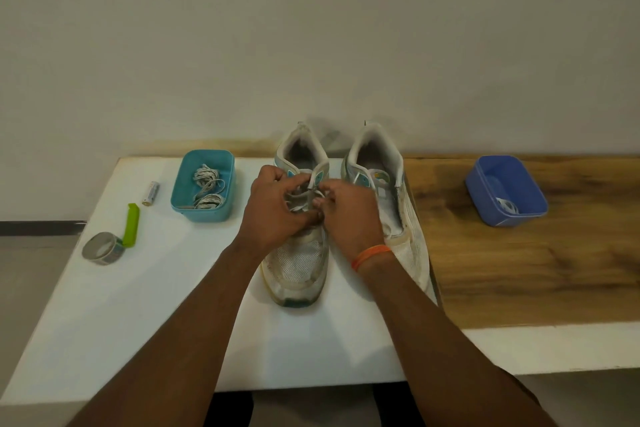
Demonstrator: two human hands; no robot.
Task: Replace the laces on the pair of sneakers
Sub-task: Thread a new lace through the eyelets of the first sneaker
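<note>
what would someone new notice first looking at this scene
Both the left hand and the right hand pinch the white lace over the left worn white mesh sneaker, mid-table; its partner, the right white sneaker, stands beside it. To the left sits a teal plastic tub holding coiled speckled laces; far right on the wood sits a blue plastic tub.

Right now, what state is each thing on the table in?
Left white mesh sneaker: laced, both hands at its laces.
Right white sneaker: upright, untouched.
Teal plastic tub: holds coiled laces.
Blue plastic tub: holds a white lace.
Left hand, right hand: pinching lace.
</note>
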